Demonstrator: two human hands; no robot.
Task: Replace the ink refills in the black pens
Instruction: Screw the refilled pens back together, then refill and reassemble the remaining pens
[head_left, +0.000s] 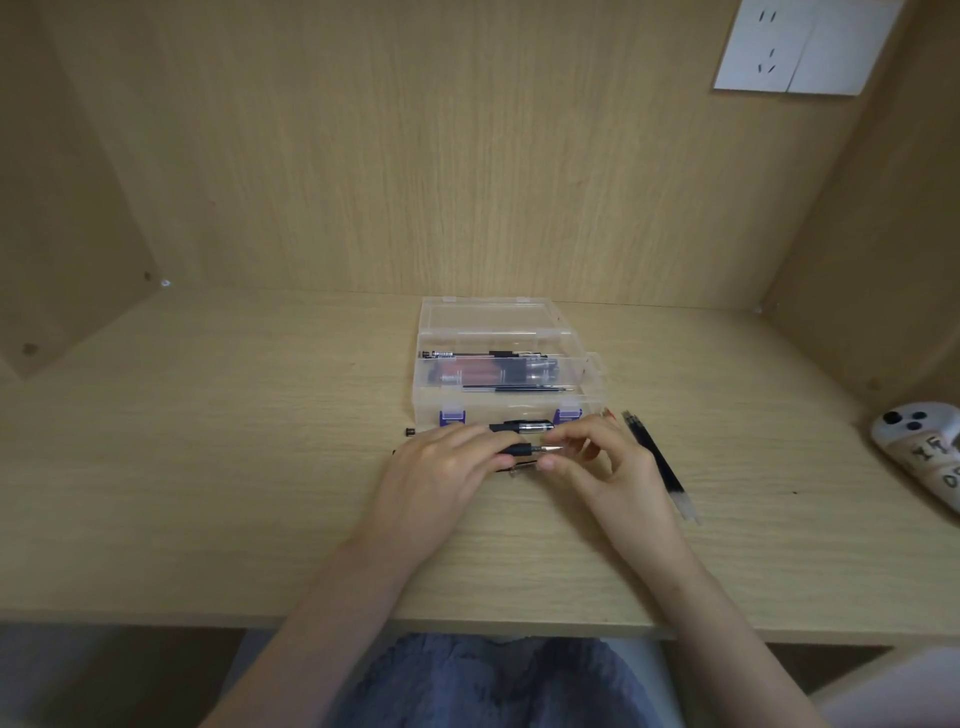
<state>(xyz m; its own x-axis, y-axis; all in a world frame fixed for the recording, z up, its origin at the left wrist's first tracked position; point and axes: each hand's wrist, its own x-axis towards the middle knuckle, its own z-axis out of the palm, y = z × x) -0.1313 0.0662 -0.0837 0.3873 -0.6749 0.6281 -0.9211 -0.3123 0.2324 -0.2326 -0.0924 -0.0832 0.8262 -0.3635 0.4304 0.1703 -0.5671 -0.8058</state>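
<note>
My left hand (441, 473) grips a black pen (524, 449) lying sideways, its metal tip pointing right. My right hand (602, 462) pinches that tip between thumb and fingers. Just behind the hands a second black pen (522, 427) with a clear section lies on the desk. A small dark pen part (410, 431) sits left of it. Two dark refills (657, 465) lie side by side on the desk right of my right hand. A clear plastic box (506, 364) stands open behind, holding more pens and thin refills.
The wooden desk (208, 467) sits inside a wooden alcove with back and side walls. A white controller-like device (919, 447) lies at the right edge. A wall socket (800, 47) is at the upper right.
</note>
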